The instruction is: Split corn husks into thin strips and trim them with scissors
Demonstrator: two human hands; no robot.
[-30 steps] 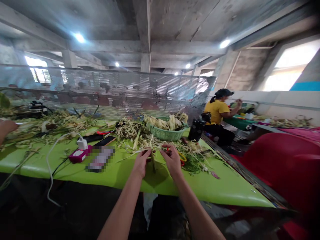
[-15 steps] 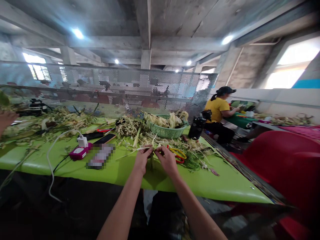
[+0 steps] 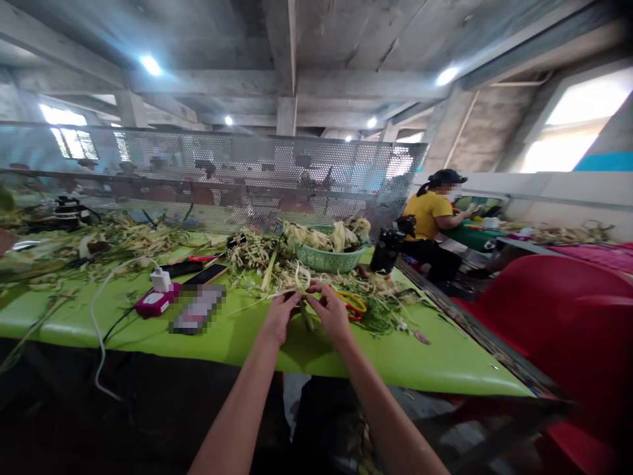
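Over the near part of the table, my left hand (image 3: 281,315) pinches a bundle of pale plant strips (image 3: 302,282), which look like husk. Close beside it, my right hand (image 3: 328,311) grips the same strips with thumb and fingers. Thin pale ends curl up in a loop above my fingertips, and a green end hangs below. One long strip sticks out to the left. Just right of my right hand lies a tool with red and yellow handles (image 3: 356,305); its kind is unclear.
On the green table (image 3: 425,366) stands a green basket (image 3: 329,258) of husks, with a black bottle-like object (image 3: 388,251) beside it. Left are a pink socket block (image 3: 157,300), a phone (image 3: 205,274) and heaped husks. A red chair (image 3: 539,303) and a co-worker (image 3: 428,211) are on the right.
A curled loop of pale strip now rises above my fingers. My right hand's fingers are spread a little wider on the bundle. The hand at the far left edge has drawn mostly out of view.
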